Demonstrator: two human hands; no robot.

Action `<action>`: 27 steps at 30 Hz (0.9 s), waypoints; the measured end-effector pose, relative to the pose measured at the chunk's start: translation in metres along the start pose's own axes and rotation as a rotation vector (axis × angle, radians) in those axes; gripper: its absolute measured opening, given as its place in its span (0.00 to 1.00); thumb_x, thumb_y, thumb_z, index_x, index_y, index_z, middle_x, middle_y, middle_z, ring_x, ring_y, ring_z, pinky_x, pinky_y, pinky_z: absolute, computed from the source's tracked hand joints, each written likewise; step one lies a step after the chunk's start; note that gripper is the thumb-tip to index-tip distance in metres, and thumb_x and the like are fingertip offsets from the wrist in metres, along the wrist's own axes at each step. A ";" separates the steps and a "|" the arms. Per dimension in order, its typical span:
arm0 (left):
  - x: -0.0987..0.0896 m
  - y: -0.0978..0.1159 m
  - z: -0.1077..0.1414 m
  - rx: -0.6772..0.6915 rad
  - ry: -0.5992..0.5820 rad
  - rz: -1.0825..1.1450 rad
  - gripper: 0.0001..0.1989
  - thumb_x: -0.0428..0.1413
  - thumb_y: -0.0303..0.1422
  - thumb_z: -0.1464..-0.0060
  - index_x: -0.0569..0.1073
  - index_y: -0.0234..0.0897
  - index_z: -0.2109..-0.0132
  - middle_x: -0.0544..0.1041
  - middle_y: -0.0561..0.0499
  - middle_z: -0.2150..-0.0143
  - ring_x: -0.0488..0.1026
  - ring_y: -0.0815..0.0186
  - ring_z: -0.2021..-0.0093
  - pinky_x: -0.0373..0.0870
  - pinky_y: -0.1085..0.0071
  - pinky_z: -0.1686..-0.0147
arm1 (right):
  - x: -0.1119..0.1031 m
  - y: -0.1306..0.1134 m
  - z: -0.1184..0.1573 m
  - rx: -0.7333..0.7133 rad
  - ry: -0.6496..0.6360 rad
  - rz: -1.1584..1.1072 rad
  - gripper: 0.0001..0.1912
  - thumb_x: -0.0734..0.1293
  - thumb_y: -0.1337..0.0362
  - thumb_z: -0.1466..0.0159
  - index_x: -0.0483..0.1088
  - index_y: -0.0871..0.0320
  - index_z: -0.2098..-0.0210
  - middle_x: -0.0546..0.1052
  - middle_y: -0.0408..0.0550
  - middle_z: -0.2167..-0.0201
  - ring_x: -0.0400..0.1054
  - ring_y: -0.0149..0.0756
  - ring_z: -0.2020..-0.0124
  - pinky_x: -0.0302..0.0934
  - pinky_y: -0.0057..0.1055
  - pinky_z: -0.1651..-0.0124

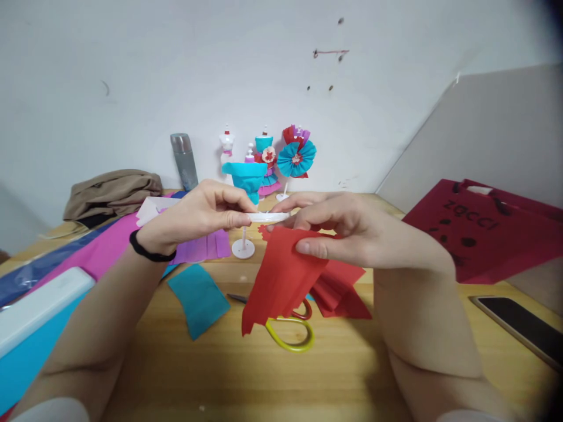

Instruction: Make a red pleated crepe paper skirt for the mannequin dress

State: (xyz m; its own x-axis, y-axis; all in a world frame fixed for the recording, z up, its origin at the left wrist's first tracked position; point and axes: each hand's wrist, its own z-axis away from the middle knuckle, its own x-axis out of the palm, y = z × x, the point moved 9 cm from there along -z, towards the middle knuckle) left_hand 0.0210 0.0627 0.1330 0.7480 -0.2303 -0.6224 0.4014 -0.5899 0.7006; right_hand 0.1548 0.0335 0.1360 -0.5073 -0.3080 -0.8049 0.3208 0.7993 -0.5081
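Observation:
My left hand (197,212) pinches one end of a thin white strip (268,217) between thumb and fingers. The strip stretches across to the fingers of my right hand (358,228), which grips a piece of red crepe paper (285,269) under its thumb. That paper hangs down over a pair of scissors with yellow and red handles (295,347). Behind my hands stands a small dress form (244,249) on a white base, wrapped in blue crepe paper (244,176). Another folded red paper (345,293) lies beneath my right hand.
A blue paper piece (200,299) and purple paper (200,246) lie to the left, near a blue box with a white edge (48,305). Decorated dress forms (297,158) and a grey flask (183,164) stand by the wall. Right are a red bag (479,234) and a phone (519,328).

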 end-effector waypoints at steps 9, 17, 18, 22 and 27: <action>0.011 0.000 0.001 0.018 -0.144 0.016 0.07 0.55 0.34 0.40 0.73 0.35 0.65 0.78 0.50 0.65 0.74 0.69 0.65 0.70 0.74 0.65 | 0.001 0.007 -0.003 0.019 0.020 -0.013 0.11 0.66 0.62 0.36 0.68 0.57 0.74 0.77 0.51 0.49 0.71 0.41 0.49 0.66 0.35 0.52; 0.016 0.003 0.004 -0.017 -0.130 -0.293 0.10 0.51 0.36 0.44 0.73 0.36 0.65 0.74 0.55 0.72 0.70 0.69 0.69 0.63 0.76 0.71 | 0.018 0.008 -0.015 -0.005 -0.046 0.001 0.07 0.65 0.64 0.36 0.72 0.59 0.70 0.76 0.53 0.48 0.72 0.42 0.51 0.66 0.35 0.56; 0.017 0.002 0.005 -0.025 -0.120 -0.308 0.10 0.50 0.37 0.44 0.73 0.36 0.64 0.75 0.54 0.71 0.70 0.68 0.68 0.64 0.75 0.70 | 0.020 0.007 -0.016 -0.013 -0.049 0.009 0.07 0.65 0.65 0.37 0.71 0.59 0.71 0.78 0.52 0.52 0.72 0.41 0.53 0.65 0.34 0.57; 0.019 0.000 0.006 -0.072 -0.107 -0.251 0.11 0.50 0.37 0.44 0.73 0.35 0.64 0.76 0.53 0.70 0.71 0.68 0.69 0.64 0.75 0.71 | 0.015 -0.002 -0.013 -0.074 -0.001 0.004 0.08 0.66 0.65 0.36 0.69 0.58 0.73 0.79 0.51 0.57 0.72 0.40 0.56 0.64 0.32 0.62; 0.015 0.001 0.007 -0.153 -0.106 -0.115 0.08 0.55 0.36 0.46 0.74 0.36 0.65 0.75 0.55 0.73 0.69 0.70 0.72 0.63 0.77 0.73 | -0.003 0.003 -0.001 0.016 0.067 -0.065 0.06 0.67 0.63 0.37 0.72 0.56 0.70 0.79 0.48 0.65 0.72 0.36 0.66 0.63 0.30 0.68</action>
State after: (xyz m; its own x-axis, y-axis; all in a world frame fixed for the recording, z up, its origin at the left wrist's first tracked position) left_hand 0.0289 0.0530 0.1215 0.6360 -0.2533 -0.7290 0.5623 -0.4949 0.6625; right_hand 0.1570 0.0370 0.1373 -0.5801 -0.3233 -0.7476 0.2981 0.7699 -0.5643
